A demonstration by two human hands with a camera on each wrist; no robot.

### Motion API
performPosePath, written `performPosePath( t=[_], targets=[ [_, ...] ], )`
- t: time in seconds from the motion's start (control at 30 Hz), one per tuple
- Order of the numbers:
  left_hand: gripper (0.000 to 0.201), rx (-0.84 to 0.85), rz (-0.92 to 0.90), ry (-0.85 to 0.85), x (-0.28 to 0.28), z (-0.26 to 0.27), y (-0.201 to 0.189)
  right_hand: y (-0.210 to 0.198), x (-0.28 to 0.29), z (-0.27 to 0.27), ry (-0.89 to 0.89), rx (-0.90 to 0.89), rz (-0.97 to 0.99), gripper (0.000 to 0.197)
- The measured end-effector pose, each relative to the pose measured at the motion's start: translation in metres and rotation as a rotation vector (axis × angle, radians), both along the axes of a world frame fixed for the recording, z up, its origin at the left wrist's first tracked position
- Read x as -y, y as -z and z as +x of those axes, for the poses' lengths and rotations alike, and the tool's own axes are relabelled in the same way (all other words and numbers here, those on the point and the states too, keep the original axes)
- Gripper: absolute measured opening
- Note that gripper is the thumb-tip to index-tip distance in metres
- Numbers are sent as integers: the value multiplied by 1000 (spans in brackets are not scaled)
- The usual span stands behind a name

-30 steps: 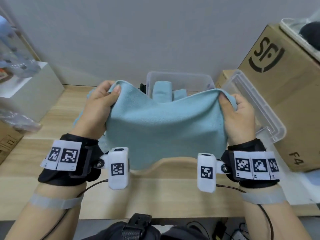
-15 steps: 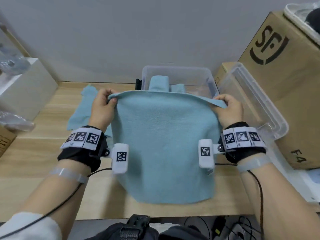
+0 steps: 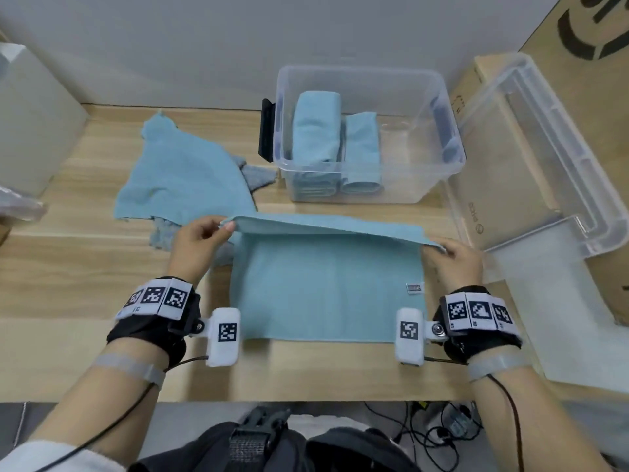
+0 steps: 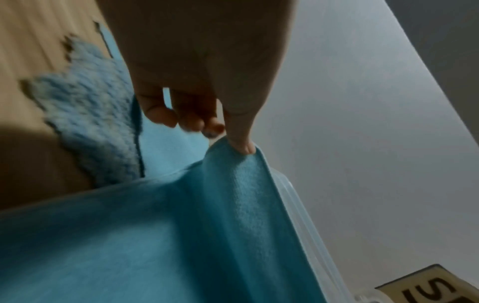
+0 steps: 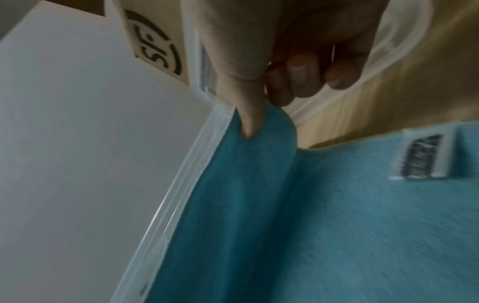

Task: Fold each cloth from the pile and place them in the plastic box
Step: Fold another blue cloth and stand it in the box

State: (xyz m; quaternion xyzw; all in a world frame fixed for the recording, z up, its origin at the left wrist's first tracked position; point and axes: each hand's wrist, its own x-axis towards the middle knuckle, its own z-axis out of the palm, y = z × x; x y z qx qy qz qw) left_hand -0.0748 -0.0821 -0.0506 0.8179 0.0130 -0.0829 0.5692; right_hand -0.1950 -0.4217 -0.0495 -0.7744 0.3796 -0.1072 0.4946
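A light blue cloth [image 3: 326, 294] lies flat on the wooden table in front of me, its far edge lifted. My left hand [image 3: 200, 240] pinches the far left corner, seen close in the left wrist view [image 4: 241, 147]. The far right corner is pinched by my right hand [image 3: 456, 257], thumb on the cloth [image 5: 259, 131]. A small label [image 3: 414, 287] sits near the cloth's right edge. Behind it stands the clear plastic box [image 3: 425, 178] with two folded blue cloths [image 3: 316, 127] inside. The pile of loose blue cloths [image 3: 180, 178] lies at the back left.
The box's clear lid [image 3: 531, 158] leans against a large cardboard carton [image 3: 585, 63] on the right. A white box [image 3: 30, 117] stands at the left edge. A grey wall [image 3: 204, 39] closes the back. Cables [image 3: 439, 434] hang below the table's front edge.
The cloth was held up in the air; both hands have lowered it onto the table, where it now lies spread with only the far edge raised.
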Motion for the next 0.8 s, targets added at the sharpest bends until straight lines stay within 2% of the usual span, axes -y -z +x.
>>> performPosePath(
  t=[0.07, 0.23, 0.4, 0.5, 0.57, 0.7, 0.8],
  targets=[
    [18, -118, -89, 2, -1, -7, 7, 7, -5, -8, 28, 3, 150, 18],
    [19, -285, -319, -71, -2, -23, 13, 10, -8, -31, 127, 97, 450, 28],
    [27, -340, -266, -141, -8, -40, 24, 19, -16, -51, 188, 61, 619, 26],
    [21, -372, -189, -81, -9, -49, 28, 28, -21, -53, 216, 3, 622, 16],
    [12, -407, -176, -36, -5, -52, 27, 30, -22, -49, 222, 37, 614, 6],
    [27, -429, -158, -28, 6, -46, 21, 31, -22, -34, 168, 63, 523, 13],
    [26, -388, -147, -45, 10, -41, 14, 27, -19, -28, 107, 25, 424, 4]
  ],
)
